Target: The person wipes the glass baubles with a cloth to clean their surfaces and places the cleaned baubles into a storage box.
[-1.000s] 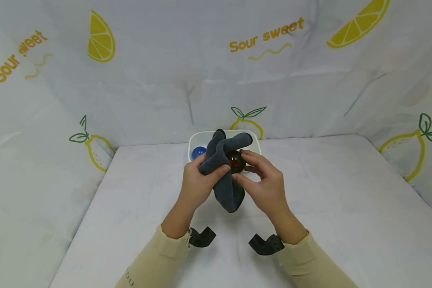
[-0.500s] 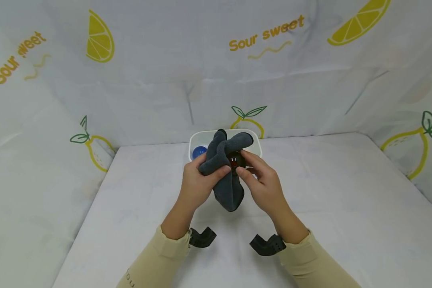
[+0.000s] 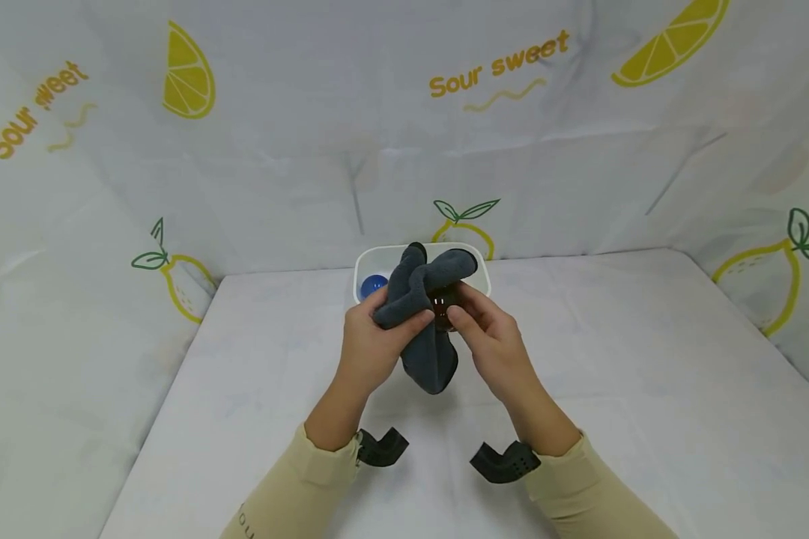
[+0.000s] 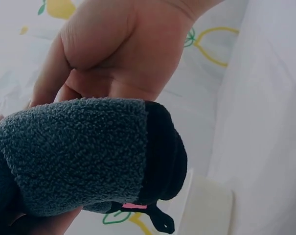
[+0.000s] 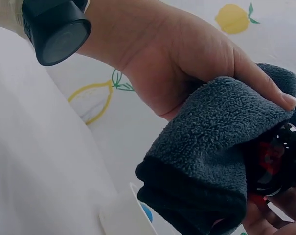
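A dark grey cloth (image 3: 421, 352) with a black hem hangs folded and draped in my left hand (image 3: 369, 340), which grips it between thumb and fingers. My right hand (image 3: 497, 340) pinches a glossy dark ball (image 3: 443, 301) with red in it, against the cloth's right side. Both are raised in front of a white tray (image 3: 377, 253). In the right wrist view, the cloth (image 5: 201, 132) wraps partly round the ball (image 5: 272, 159), and the left thumb presses on it. The left wrist view has the cloth (image 4: 79, 152) in front, with the right palm (image 4: 133, 44) behind it.
A blue ball (image 3: 374, 284) lies at the left end of the tray, whose front is partly hidden by the hands and cloth. Under everything is a white-covered table (image 3: 613, 359). A lemon-printed white sheet (image 3: 276, 172) hangs behind it.
The right thumb has shifted up onto the front of the dark ball, which sits slightly lower and shows less. The left hand keeps its grip on the cloth, almost still.
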### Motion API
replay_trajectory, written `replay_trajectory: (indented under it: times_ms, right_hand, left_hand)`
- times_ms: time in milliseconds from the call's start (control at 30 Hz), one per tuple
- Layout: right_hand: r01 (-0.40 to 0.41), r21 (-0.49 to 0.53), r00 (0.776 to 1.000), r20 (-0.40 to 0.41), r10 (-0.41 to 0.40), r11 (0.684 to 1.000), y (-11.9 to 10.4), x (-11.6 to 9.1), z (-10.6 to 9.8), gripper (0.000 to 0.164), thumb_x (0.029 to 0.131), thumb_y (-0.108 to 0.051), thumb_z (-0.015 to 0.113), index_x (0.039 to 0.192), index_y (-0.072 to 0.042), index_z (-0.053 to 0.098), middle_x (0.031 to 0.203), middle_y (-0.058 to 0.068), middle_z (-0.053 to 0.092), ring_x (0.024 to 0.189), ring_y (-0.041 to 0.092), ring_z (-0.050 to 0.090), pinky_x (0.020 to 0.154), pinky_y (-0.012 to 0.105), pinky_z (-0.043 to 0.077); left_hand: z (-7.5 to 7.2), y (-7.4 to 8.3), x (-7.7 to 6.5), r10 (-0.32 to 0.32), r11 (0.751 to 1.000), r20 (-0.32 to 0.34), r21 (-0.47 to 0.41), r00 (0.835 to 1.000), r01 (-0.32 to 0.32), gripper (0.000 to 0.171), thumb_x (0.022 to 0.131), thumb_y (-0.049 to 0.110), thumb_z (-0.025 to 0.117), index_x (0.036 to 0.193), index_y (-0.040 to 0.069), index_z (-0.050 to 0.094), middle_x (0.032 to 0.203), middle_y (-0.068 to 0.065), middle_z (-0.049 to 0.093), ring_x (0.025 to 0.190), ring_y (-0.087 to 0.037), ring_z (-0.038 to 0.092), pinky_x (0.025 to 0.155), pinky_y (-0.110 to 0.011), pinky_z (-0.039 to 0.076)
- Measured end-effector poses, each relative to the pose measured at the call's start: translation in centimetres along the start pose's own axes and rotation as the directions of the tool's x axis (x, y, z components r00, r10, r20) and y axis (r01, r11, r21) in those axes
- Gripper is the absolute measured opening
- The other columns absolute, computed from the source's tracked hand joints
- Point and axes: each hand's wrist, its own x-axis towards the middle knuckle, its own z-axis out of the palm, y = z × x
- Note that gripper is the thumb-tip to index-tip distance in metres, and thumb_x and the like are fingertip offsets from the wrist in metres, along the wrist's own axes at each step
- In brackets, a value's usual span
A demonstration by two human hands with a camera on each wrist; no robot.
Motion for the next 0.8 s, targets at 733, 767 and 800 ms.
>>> replay_trajectory:
  times_ms: [733,767,800]
  right_hand:
    - [0.249,-0.287,0.968,0.042,-0.248,0.925,0.25,-0.11,-0.51,0.068,0.071,-0.005,0.087,0.133,-0.006,0.060,0.131,0.009,0.062,0.113,0.018,0.062,0.095,0.018,0.050]
    - [0.298,-0.343,0.953,0.047,-0.300,0.891,0.32,-0.13,-0.45,0.069,0.070,-0.005,0.088,0.133,-0.006,0.060,0.131,0.008,0.062,0.115,0.020,0.062,0.096,0.017,0.048]
    - [0.346,-0.393,0.934,0.054,-0.354,0.852,0.42,-0.11,-0.42,0.070,0.069,-0.005,0.089,0.133,-0.006,0.061,0.132,0.009,0.062,0.116,0.021,0.061,0.097,0.016,0.047]
  left_hand:
    - [-0.20,0.01,0.13,-0.041,0.999,-0.025,-0.014,0.999,0.041,0.035,0.082,0.026,0.082,0.110,0.010,0.069,0.101,-0.008,0.070,0.088,-0.020,0.070,0.076,-0.036,0.060]
    - [-0.19,-0.01,0.15,-0.057,0.998,-0.020,-0.014,0.998,0.057,0.035,0.082,0.027,0.081,0.110,0.010,0.069,0.100,-0.009,0.070,0.087,-0.020,0.070,0.075,-0.036,0.060]
    - [-0.18,0.01,0.14,-0.073,0.997,-0.016,-0.016,0.997,0.072,0.035,0.083,0.029,0.081,0.109,0.011,0.069,0.100,-0.009,0.070,0.086,-0.020,0.070,0.074,-0.036,0.060]
